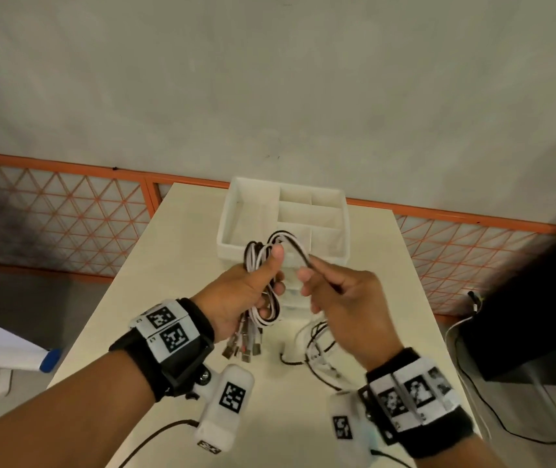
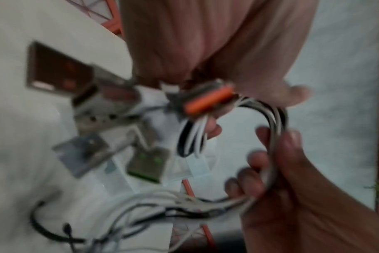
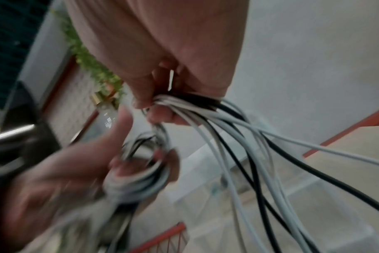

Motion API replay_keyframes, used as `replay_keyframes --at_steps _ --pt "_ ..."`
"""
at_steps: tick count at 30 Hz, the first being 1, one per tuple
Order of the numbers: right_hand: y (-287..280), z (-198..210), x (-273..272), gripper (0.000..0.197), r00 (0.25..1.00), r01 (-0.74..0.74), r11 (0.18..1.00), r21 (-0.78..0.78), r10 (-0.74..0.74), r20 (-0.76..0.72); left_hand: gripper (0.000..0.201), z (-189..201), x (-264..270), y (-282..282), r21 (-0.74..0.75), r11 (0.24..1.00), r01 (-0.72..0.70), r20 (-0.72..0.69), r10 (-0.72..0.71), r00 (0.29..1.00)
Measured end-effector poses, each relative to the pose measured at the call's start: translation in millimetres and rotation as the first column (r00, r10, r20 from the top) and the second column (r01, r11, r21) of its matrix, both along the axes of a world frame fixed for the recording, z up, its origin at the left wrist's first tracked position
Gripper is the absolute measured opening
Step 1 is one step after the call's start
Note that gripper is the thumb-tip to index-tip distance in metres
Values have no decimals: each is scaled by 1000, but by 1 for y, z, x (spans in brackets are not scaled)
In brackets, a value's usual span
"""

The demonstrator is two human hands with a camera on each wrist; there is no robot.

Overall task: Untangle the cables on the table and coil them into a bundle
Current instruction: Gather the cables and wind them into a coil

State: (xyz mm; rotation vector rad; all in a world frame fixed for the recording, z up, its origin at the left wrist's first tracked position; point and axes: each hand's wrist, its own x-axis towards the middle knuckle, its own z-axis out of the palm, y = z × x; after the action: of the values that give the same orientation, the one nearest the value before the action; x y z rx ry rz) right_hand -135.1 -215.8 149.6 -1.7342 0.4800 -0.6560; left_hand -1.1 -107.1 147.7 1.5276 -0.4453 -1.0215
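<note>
Over the table's middle my left hand (image 1: 270, 275) grips a coil of black and white cables (image 1: 263, 251), thumb pressed on top. Several USB plugs (image 1: 243, 347) dangle below that fist; the left wrist view shows these plugs (image 2: 93, 111) blurred. My right hand (image 1: 310, 270) pinches the strands arching off the coil's top. In the right wrist view its fingers (image 3: 154, 104) curl round a bunch of black and white strands (image 3: 238, 145), with the coil (image 3: 145, 179) in the left hand (image 3: 71, 171) beyond. Loose cable tails (image 1: 317, 349) trail onto the table below the right hand.
A white divided organiser tray (image 1: 236, 211) stands on the cream table (image 1: 175, 265) just behind the hands. An orange mesh railing (image 1: 67, 214) runs behind the table. A dark object with its own cables (image 1: 523, 315) sits at the right, off the table.
</note>
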Motion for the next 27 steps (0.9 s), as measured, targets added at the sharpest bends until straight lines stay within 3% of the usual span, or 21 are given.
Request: replay_keyframes --at_steps 3,6,8,12,16,19,23,25,27 --pt "27 -19 10 18 999 12 932 -362 7 53 81 6 -10 -4 -45 997 62 -27 -63 998" --pt "29 -37 13 23 999 30 834 -550 0 54 50 8 -10 -5 -102 993 -58 -205 36 978" --pt "28 -41 12 35 999 -10 826 -564 38 37 25 9 -9 -5 -107 985 -135 -282 100 954" --pt "22 -40 6 33 993 -81 840 -536 114 28 6 9 -7 -4 -110 986 -128 -225 101 969" --pt "9 -23 -1 25 994 -85 907 -413 104 23 5 13 0 -1 -118 982 -149 -139 132 981" --pt "2 -8 -1 48 980 -186 943 -276 157 -125 7 17 1 1 -128 982 -137 -49 131 990" --pt "7 -16 4 72 910 -328 919 -219 246 -333 9 27 -1 1 -231 971 -62 -55 51 997" --pt "7 -28 5 56 888 -347 913 -216 246 -388 12 31 0 3 -271 962 -27 -39 18 999" --pt "4 -40 6 13 872 -350 900 -260 211 -443 15 34 3 7 -308 951 22 -63 -44 997"
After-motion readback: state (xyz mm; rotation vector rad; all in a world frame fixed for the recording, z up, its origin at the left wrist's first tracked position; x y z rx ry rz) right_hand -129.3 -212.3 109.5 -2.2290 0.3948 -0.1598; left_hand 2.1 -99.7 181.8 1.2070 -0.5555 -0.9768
